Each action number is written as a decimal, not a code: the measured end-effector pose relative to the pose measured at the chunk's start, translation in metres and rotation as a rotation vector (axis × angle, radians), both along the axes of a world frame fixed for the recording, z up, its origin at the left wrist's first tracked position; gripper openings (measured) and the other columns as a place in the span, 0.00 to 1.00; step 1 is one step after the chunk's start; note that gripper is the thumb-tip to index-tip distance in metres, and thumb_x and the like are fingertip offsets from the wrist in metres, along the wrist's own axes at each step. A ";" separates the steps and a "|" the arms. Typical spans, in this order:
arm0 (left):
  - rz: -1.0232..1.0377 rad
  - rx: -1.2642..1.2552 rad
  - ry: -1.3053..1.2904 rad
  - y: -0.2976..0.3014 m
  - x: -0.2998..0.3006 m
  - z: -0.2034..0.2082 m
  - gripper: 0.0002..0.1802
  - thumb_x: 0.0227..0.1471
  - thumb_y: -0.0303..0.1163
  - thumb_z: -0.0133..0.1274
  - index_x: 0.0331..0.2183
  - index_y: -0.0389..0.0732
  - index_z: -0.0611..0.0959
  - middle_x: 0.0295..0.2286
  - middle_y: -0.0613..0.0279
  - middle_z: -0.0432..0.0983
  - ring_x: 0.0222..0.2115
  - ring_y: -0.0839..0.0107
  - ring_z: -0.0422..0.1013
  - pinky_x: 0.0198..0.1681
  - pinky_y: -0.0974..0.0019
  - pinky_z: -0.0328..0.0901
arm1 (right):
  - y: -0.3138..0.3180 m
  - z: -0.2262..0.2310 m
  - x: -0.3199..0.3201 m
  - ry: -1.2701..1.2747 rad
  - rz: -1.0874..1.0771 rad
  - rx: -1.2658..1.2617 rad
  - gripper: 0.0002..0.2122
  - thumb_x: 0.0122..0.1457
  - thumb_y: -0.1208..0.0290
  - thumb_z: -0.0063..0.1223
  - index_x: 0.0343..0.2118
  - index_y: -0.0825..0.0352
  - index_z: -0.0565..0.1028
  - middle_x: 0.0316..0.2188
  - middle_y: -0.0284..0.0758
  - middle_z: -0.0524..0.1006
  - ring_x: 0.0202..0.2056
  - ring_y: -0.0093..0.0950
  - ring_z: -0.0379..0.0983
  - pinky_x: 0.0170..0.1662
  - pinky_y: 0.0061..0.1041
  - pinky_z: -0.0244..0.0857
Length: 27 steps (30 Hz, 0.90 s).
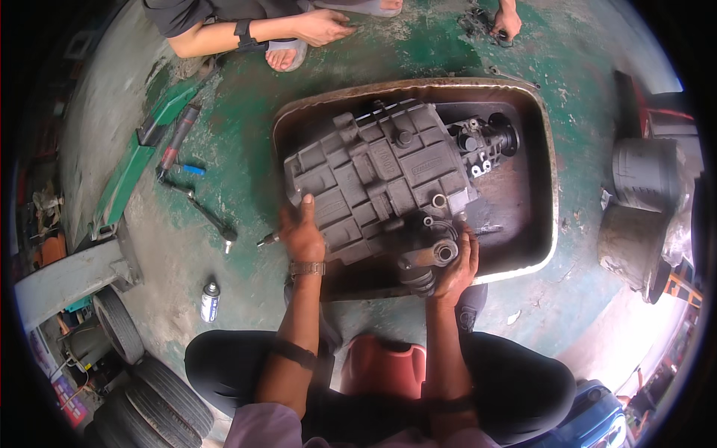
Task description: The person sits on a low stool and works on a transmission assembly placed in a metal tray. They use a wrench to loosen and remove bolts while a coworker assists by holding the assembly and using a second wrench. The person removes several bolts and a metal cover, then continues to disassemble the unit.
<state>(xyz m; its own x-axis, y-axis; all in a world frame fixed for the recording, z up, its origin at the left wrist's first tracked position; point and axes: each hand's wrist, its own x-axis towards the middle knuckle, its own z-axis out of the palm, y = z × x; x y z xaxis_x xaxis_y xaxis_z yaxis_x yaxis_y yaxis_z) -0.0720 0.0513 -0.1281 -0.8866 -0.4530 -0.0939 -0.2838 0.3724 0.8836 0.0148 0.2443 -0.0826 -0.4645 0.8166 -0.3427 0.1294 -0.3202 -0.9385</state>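
A large grey ribbed gearbox point(373, 172) lies tilted in a wide, shallow metal tray point(541, 201), its left end over the tray's near-left rim. My left hand point(301, 233) grips the near-left end of the housing, thumb up on top and fingers down over the edge. At the near-right corner my right hand point(459, 269) holds the housing, beside a brownish lever-like fitting point(433, 255) with a round bore. Its fingertips reach a small knob at the corner; part of the palm is hidden. A black round flange point(504, 134) sticks out of the gearbox's right end.
Left on the green floor are a ratchet wrench point(213, 216), a blue-ended tool point(193, 170), a green metal beam point(146, 149) and a spray can point(210, 301). Tires point(160, 399) stand lower left; buckets point(642, 175) at right. Across from me, another person's hand point(323, 28) hangs; a hand point(508, 24) touches dark parts.
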 end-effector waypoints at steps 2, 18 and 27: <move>0.013 -0.006 -0.012 0.002 -0.001 0.002 0.30 0.50 0.44 0.55 0.47 0.30 0.71 0.46 0.44 0.69 0.47 0.55 0.66 0.52 0.60 0.57 | 0.001 0.002 0.000 0.000 0.042 0.020 0.08 0.61 0.70 0.41 0.31 0.70 0.70 0.25 0.29 0.67 0.27 0.19 0.61 0.31 0.18 0.59; 0.037 -0.016 -0.066 0.006 -0.001 0.014 0.27 0.50 0.37 0.56 0.46 0.26 0.71 0.44 0.49 0.70 0.45 0.62 0.66 0.51 0.63 0.58 | 0.001 0.000 0.001 -0.031 0.054 0.044 0.10 0.60 0.70 0.42 0.36 0.72 0.71 0.26 0.30 0.68 0.28 0.19 0.62 0.32 0.18 0.59; 0.055 -0.044 -0.070 -0.003 0.000 -0.003 0.34 0.47 0.47 0.58 0.45 0.27 0.71 0.44 0.41 0.70 0.46 0.55 0.66 0.50 0.60 0.59 | 0.000 -0.001 0.002 -0.089 0.093 0.220 0.11 0.60 0.69 0.41 0.32 0.73 0.71 0.27 0.33 0.68 0.28 0.22 0.61 0.33 0.20 0.59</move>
